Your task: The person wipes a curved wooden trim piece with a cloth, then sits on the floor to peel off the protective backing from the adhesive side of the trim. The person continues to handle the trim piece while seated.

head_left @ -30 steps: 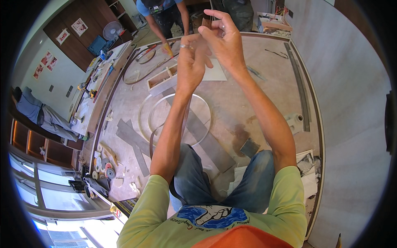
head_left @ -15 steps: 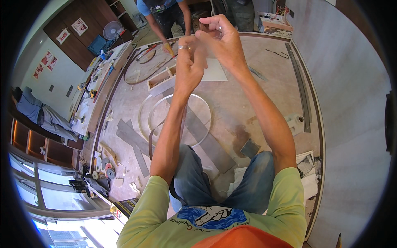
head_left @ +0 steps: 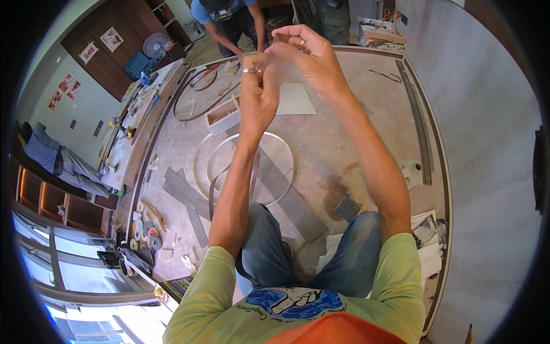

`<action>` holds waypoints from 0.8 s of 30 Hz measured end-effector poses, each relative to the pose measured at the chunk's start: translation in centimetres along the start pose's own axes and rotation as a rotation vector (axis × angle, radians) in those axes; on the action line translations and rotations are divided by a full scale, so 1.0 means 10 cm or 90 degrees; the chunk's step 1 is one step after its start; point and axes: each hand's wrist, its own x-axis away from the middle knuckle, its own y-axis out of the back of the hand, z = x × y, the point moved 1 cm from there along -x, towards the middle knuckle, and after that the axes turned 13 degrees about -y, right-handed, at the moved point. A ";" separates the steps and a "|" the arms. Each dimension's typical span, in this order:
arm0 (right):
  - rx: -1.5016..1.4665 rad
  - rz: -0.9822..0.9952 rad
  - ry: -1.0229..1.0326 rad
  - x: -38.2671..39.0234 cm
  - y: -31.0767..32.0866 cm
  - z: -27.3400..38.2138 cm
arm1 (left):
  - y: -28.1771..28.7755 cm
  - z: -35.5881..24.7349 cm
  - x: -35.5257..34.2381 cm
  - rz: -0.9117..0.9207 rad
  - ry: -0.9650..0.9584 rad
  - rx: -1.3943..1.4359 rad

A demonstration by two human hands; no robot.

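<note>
Both of my hands are raised close together at the top middle. My right hand (head_left: 309, 57) pinches a small flat brown piece (head_left: 280, 38) between thumb and fingers; its kind does not show clearly. Beside it, my left hand (head_left: 258, 86), with a ring on a finger, has its fingers curled closed. A hazy patch over the gap hides what that hand grips. Past my left forearm hangs a thin dark brown strip (head_left: 212, 192) in a narrow loop; its upper end is hidden. Below lie pale hoops (head_left: 293, 157) on the work surface.
Grey flat strips (head_left: 286, 195), a small open wooden box (head_left: 222, 117) and a white sheet (head_left: 297, 100) lie before me. Tape rolls (head_left: 153, 241) sit at left, a white jug (head_left: 411, 172) at right. A co-worker (head_left: 226, 23) bends over the far edge; another person (head_left: 43, 149) is far left.
My left hand has shifted slightly left and down, and my right hand slightly down. The far co-worker's hand has drawn back from a yellow-handled tool, leaning lower.
</note>
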 end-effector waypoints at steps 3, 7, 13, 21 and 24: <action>-0.026 0.006 -0.010 0.00 -0.01 0.01 | 0.02 0.01 0.00 0.004 -0.004 0.008; -0.013 0.012 0.000 0.01 -0.02 0.03 | 0.04 0.02 0.00 0.006 0.006 0.020; 0.003 0.011 0.015 -0.01 -0.02 0.01 | 0.03 -0.03 0.00 0.003 0.043 0.036; 0.034 0.009 0.021 0.00 -0.05 -0.02 | 0.02 -0.14 -0.01 -0.015 0.102 0.055; 0.038 0.015 0.045 -0.01 -0.06 -0.02 | 0.05 -0.11 -0.01 -0.012 0.089 0.007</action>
